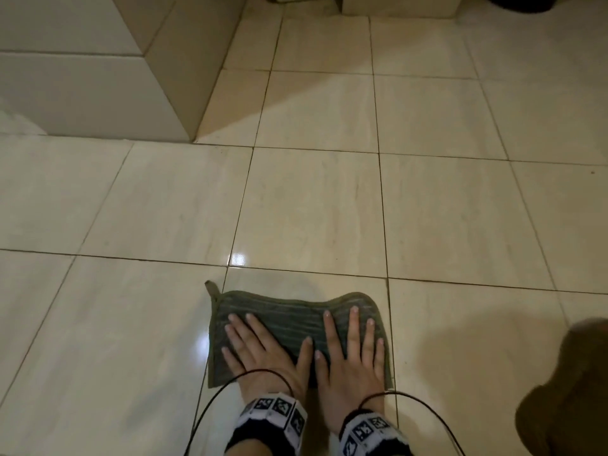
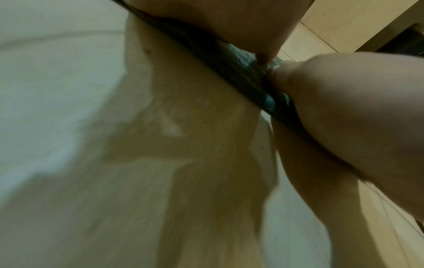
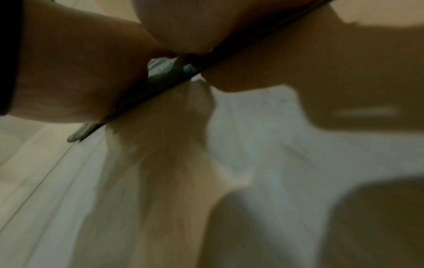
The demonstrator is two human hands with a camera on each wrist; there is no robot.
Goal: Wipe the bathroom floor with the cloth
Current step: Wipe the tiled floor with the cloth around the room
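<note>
A grey-green ribbed cloth (image 1: 289, 317) lies flat on the cream tiled floor (image 1: 312, 209), near the bottom middle of the head view. My left hand (image 1: 256, 347) presses on its left half with straight, spread fingers. My right hand (image 1: 352, 350) lies flat on the right half in the same way, and the two thumbs nearly touch. A small loop (image 1: 209, 286) sticks out at the cloth's far left corner. Both wrist views are blurred; each shows a strip of cloth (image 2: 247, 79) (image 3: 165, 72) under a palm, with glossy floor below.
A tiled ledge or step (image 1: 98, 77) rises at the upper left, its corner about two tiles beyond the cloth. A brown shape (image 1: 566, 390) fills the lower right corner. Black cables (image 1: 214, 399) run from both wrist bands. A dark object (image 1: 519, 3) sits at the far top right.
</note>
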